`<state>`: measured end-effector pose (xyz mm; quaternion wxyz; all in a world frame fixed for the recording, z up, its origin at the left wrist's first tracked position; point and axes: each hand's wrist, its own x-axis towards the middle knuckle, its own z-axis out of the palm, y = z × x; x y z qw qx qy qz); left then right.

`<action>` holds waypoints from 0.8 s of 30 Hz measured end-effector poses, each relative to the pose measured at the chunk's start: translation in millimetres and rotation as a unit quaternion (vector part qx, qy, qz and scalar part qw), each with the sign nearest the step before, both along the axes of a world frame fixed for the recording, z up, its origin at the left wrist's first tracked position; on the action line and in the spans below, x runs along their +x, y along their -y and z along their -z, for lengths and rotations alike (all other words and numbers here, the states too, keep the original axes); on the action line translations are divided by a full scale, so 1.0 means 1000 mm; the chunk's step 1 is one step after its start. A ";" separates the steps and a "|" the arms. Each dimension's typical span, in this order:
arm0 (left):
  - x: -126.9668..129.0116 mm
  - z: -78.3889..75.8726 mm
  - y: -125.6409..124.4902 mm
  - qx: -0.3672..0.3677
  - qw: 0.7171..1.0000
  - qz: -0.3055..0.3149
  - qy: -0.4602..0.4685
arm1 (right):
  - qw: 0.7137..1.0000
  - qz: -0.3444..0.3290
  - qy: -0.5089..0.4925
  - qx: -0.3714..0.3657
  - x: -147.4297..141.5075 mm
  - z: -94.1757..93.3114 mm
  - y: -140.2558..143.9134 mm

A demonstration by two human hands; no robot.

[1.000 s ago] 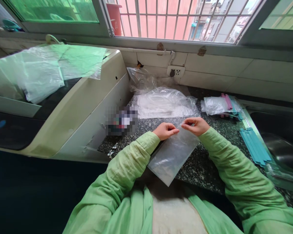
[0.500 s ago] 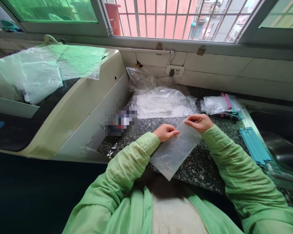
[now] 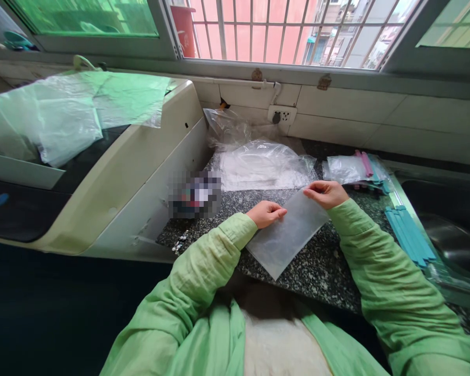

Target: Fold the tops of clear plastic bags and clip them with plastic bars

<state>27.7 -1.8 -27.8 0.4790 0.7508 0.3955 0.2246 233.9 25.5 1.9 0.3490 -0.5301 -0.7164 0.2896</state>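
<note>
Plastic bag (image 3: 288, 237): likely being straightened; next probably wants steady tension.
Left hand (image 3: 264, 213): pinching edge.
Right hand (image 3: 329, 194): pinching corner.

We look from one camera, worn on the head, which faces forward and down. The shirt (image 3: 285, 344) is nearest, at the bottom edge; the left hand (image 3: 267, 214) and right hand (image 3: 327, 194) are near the middle. We see the counter (image 3: 321, 266) from above, and farther the window (image 3: 282, 31) at the top. The left edge cuts the machine (image 3: 149, 172), the right edge the sink (image 3: 446, 235).
</note>
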 end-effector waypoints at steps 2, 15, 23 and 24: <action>0.000 0.001 -0.001 0.004 1.000 0.003 -0.007 | 1.000 0.003 0.001 0.002 0.003 0.003 -0.003; 0.001 0.003 -0.002 -0.021 1.000 0.010 0.013 | 0.999 0.028 0.013 0.021 0.001 0.000 0.001; 0.000 0.004 -0.002 -0.025 1.000 0.008 0.002 | 0.999 0.034 0.011 0.017 0.002 -0.002 0.003; -0.001 0.003 -0.002 -0.022 1.000 0.007 -0.003 | 0.999 0.041 0.008 0.021 0.003 -0.003 0.004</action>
